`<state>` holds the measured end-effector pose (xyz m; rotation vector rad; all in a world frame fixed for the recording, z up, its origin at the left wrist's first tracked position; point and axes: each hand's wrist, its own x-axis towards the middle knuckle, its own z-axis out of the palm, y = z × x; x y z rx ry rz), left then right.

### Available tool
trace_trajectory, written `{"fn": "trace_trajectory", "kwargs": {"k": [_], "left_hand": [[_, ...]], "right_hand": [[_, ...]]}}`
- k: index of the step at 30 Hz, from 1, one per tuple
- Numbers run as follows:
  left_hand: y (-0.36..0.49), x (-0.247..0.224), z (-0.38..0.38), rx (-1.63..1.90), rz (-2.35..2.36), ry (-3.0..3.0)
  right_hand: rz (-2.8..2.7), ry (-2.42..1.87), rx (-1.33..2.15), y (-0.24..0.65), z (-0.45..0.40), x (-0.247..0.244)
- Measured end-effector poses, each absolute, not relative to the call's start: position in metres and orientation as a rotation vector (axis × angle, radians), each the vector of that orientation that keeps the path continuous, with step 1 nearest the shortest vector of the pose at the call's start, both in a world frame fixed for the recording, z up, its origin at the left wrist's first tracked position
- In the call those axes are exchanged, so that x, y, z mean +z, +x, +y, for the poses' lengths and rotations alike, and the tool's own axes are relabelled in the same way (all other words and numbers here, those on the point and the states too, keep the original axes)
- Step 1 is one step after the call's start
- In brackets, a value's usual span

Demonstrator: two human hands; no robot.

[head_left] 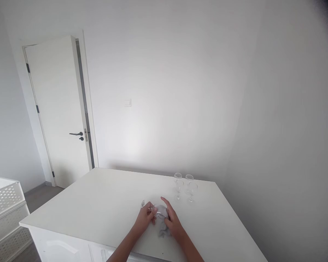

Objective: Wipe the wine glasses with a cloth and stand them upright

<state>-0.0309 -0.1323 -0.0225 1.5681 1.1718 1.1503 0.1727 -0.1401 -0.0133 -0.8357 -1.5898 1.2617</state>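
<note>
A clear stemmed glass [142,204] lies sideways between my hands, low over the near part of the white table, its foot pointing left. My left hand [145,214] is closed around its stem. At the bowl end, my right hand [172,219] holds a grey cloth [163,230] against the glass, its thumb bent and its index finger stretched out. Part of the cloth hangs below the bowl. Fingers and cloth hide some of the bowl.
Several clear stemmed glasses [190,191] stand upright in a group toward the back right of the white table [106,203]. White perforated baskets [5,203] are stacked at the far left. A white door [54,109] stands ajar behind, and a wall runs along the table's back.
</note>
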Motion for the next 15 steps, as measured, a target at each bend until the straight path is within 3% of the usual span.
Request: {"fn": "trace_trajectory", "kwargs": {"k": [3,10,15], "left_hand": [[-0.034,-0.021,-0.134,1.195,1.105,1.623],[-0.032,-0.016,-0.139,1.037,1.157,1.631],[-0.028,-0.013,-0.138,1.026,1.155,1.563]], "right_hand": [[-1.629,-0.774,1.227,0.17,-0.142,-0.013],[-1.313,-0.759,1.664,0.184,-0.137,-0.004],[-1.51,-0.823,1.32,0.18,-0.141,-0.006]]}}
